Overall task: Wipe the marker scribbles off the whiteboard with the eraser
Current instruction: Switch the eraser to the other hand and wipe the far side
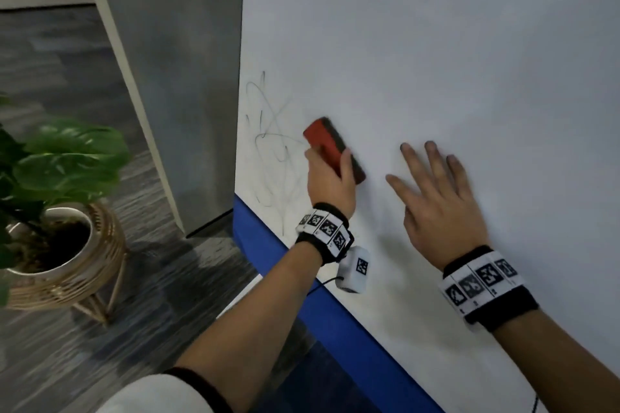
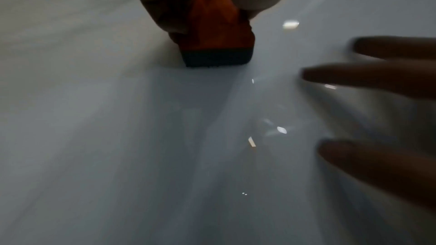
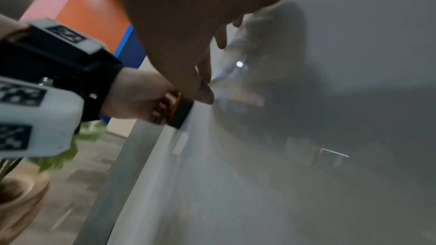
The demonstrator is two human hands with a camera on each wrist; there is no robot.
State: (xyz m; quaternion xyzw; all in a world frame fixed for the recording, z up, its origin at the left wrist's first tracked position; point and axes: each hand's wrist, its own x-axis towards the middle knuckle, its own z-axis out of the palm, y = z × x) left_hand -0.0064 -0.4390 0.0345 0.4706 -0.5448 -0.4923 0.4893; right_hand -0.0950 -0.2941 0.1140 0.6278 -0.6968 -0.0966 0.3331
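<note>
Thin black marker scribbles (image 1: 271, 141) cover the lower left corner of the whiteboard (image 1: 436, 60). My left hand (image 1: 330, 178) grips a red eraser (image 1: 330, 146) with a black felt pad and holds the pad against the board just right of the scribbles. In the left wrist view the eraser (image 2: 217, 44) sits pad-down on the white surface. My right hand (image 1: 436, 191) lies flat on the board to the right of the eraser, fingers spread and straight. The right wrist view catches the eraser (image 3: 180, 113) in my left hand (image 3: 141, 100).
A blue strip (image 1: 318, 295) runs along the board's lower edge. A potted green plant (image 1: 50, 184) in a woven stand sits on the grey floor at the left. A grey wall panel (image 1: 174, 60) stands just left of the board's edge.
</note>
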